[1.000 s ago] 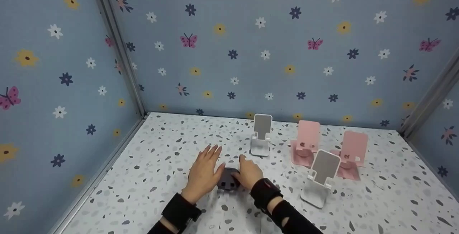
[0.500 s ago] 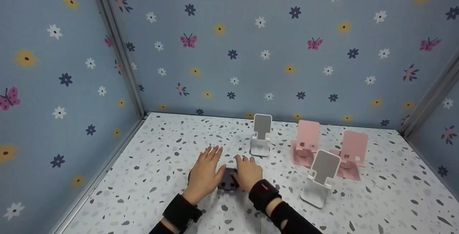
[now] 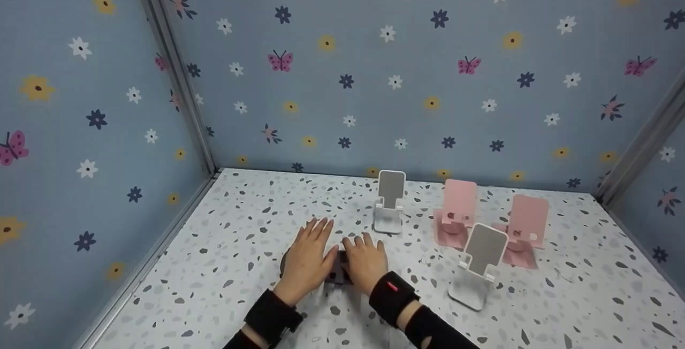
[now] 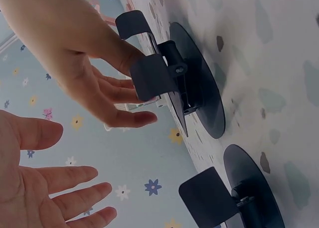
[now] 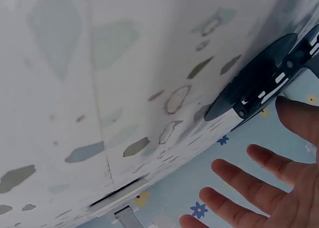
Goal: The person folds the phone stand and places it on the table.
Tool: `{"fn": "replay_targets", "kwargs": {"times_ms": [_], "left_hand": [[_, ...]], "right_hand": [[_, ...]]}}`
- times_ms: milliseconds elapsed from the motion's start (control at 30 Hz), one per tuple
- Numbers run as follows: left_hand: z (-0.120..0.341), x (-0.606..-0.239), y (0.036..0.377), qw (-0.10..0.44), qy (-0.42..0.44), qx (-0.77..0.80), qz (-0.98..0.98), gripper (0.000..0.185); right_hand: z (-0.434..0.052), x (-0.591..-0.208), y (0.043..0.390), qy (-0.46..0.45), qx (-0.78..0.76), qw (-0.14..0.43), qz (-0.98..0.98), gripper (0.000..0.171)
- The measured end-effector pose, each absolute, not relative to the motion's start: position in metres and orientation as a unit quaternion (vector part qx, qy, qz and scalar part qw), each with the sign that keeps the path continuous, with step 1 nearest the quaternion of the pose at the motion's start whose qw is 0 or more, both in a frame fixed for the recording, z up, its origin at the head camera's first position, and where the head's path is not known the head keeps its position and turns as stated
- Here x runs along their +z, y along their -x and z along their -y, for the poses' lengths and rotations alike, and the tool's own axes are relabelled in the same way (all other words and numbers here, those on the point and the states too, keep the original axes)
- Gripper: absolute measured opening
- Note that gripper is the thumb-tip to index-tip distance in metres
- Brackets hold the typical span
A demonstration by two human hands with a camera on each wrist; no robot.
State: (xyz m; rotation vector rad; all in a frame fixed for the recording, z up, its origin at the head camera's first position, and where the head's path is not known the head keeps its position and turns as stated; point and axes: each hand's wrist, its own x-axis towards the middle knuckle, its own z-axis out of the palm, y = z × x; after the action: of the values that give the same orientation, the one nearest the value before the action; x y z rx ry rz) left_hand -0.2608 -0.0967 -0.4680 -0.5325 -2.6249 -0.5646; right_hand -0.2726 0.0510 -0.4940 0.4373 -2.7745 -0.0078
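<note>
A dark phone stand (image 3: 337, 273) sits on the speckled table (image 3: 241, 220) between my two hands. My right hand (image 3: 366, 263) lies over its right side with straight fingers. In the left wrist view the right hand's (image 4: 75, 54) thumb touches the folded plate of this stand (image 4: 189, 83), with the fingers stretched out beyond it. My left hand (image 3: 307, 255) is flat and spread just left of it, holding nothing (image 4: 45, 188). A second dark stand (image 4: 249, 188) lies by the left hand, mostly hidden in the head view. The right wrist view shows spread fingers (image 5: 264, 188) near the stand's base (image 5: 259, 83).
A white stand (image 3: 389, 202) is upright just behind the hands. Two pink stands (image 3: 455, 212) (image 3: 524, 228) and another white stand (image 3: 479, 266) are at the right. Flower-patterned walls (image 3: 374, 70) close in the table on three sides.
My right hand has slid forward and flattened over the dark stand, covering more of it. The left hand has hardly moved.
</note>
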Motion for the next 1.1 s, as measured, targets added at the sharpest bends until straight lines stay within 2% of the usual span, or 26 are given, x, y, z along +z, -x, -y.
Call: {"fn": "replay_targets", "kwargs": {"times_ms": [300,600,900,1100], "left_hand": [[0.101,-0.467,0.257,0.199,0.181,-0.203,0.941,0.051],[0.105,-0.467,0.250,0.175,0.178,-0.209,0.946,0.055],[0.100,-0.473,0.245,0.148,0.180,-0.198,0.952,0.060],[0.095,-0.475,0.240,0.143,0.189,-0.191,0.953,0.063]], "right_hand": [[-0.064,-0.484,0.262,-0.189,0.038,0.114,0.975,0.057],[-0.112,-0.480,0.248,-0.224,0.082,0.149,0.960,0.063],[-0.162,-0.475,0.229,-0.205,0.088,0.150,0.963,0.066],[-0.185,-0.464,0.221,-0.184,0.107,0.171,0.962,0.068]]}}
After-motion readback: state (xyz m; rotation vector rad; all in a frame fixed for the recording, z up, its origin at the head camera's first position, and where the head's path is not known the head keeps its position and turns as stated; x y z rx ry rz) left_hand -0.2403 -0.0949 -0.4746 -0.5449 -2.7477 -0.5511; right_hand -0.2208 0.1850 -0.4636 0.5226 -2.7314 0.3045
